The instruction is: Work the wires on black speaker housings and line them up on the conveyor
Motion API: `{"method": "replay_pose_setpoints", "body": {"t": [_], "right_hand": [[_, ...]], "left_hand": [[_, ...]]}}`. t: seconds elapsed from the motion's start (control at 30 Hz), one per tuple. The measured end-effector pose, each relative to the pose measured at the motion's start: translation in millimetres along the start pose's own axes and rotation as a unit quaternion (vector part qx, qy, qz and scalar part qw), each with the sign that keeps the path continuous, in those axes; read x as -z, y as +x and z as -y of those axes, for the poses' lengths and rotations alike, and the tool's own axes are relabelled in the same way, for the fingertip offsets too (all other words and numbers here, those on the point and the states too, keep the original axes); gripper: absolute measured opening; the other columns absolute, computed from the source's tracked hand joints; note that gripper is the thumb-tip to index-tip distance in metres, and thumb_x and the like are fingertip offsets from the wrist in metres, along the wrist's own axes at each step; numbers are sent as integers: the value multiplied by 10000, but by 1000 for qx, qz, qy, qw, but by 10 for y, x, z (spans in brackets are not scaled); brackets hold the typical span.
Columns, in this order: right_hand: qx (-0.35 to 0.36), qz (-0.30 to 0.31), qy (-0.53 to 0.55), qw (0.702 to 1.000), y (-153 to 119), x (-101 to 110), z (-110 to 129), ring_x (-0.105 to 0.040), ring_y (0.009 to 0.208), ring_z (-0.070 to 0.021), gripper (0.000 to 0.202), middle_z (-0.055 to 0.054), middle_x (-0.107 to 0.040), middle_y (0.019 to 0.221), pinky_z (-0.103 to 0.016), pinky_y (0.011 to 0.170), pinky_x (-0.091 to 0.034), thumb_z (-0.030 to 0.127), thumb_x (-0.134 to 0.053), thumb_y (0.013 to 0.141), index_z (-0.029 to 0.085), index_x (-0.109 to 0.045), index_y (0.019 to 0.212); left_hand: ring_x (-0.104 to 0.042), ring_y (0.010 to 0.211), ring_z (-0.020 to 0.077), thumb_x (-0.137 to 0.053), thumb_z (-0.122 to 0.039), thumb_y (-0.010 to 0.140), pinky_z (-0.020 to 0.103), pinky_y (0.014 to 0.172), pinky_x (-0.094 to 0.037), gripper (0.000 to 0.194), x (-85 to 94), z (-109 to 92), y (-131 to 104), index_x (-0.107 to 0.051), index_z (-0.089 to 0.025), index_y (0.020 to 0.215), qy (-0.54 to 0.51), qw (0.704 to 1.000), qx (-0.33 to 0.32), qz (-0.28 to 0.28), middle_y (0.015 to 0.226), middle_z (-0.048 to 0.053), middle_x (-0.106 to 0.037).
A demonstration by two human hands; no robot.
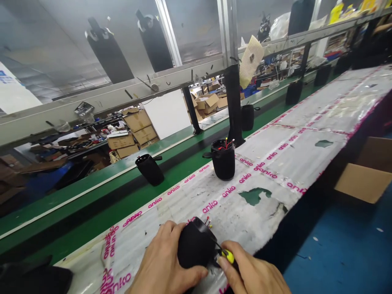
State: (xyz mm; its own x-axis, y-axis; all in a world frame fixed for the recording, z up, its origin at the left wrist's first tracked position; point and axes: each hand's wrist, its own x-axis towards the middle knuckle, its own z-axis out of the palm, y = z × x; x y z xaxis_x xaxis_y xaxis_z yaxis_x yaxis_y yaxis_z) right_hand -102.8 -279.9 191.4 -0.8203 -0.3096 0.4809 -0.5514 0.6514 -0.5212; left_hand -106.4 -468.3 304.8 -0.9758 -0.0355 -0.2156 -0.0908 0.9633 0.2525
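My left hand (165,257) is wrapped round a black, fabric-covered speaker housing (194,245), which lies tilted with its open end towards the upper right. Thin red and yellow wire ends (208,222) stick out at that end. At the housing's right side, my right hand (248,267) is closed with thumb and forefinger on a small yellow-and-black piece (228,256); its exact kind is unclear. A dark strap or thin rod runs from there to the housing's rim. Beyond my hands another speaker housing (223,163) stands upright, wires showing in its open top.
The bench (183,200) has a torn plastic cover with pink lettering. Behind it runs a green conveyor (101,208) carrying several black housings, one a tilted housing (150,169). A dark post (234,102) rises behind the bench. An open carton (364,181) is at the right.
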Motion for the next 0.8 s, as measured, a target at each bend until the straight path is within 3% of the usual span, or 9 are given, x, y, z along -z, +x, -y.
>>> {"method": "replay_pose_setpoints", "body": {"t": [0.13, 0.27, 0.47, 0.8], "right_hand": [[34, 44, -36, 998, 41, 76, -4, -642, 467, -184, 175, 38, -648, 660, -285, 406, -375, 310, -317, 1036, 246, -479, 1023], [61, 56, -75, 994, 92, 140, 14, -625, 450, -188, 209, 26, -618, 629, -309, 393, -305, 239, -276, 1020, 238, -478, 965], [63, 87, -100, 989, 106, 194, 24, -635, 461, -200, 168, 21, -616, 651, -336, 399, -253, 176, -302, 989, 228, -462, 990], [53, 73, -117, 989, 6, 146, 31, -602, 387, -199, 130, 38, -600, 568, -342, 367, -234, 169, -347, 971, 224, -465, 962]], "left_hand": [[-634, 1062, 312, -638, -378, 680, 418, 874, -490, 703, -77, -21, -14, -435, -208, 1331, -10, 999, 15, 41, 1224, 108, -610], [-544, 1257, 310, -505, -480, 822, 443, 1021, -444, 766, -177, 37, -25, -276, -176, 1486, 6, 999, -35, 39, 1442, 142, -502], [-516, 1283, 339, -496, -481, 807, 494, 1014, -462, 792, -275, 13, -51, -280, -173, 1503, 53, 997, -19, 43, 1491, 145, -448], [-519, 1276, 355, -413, -472, 860, 481, 945, -512, 763, -325, -109, -91, -260, -93, 1503, 103, 994, 11, 41, 1482, 197, -433]]}}
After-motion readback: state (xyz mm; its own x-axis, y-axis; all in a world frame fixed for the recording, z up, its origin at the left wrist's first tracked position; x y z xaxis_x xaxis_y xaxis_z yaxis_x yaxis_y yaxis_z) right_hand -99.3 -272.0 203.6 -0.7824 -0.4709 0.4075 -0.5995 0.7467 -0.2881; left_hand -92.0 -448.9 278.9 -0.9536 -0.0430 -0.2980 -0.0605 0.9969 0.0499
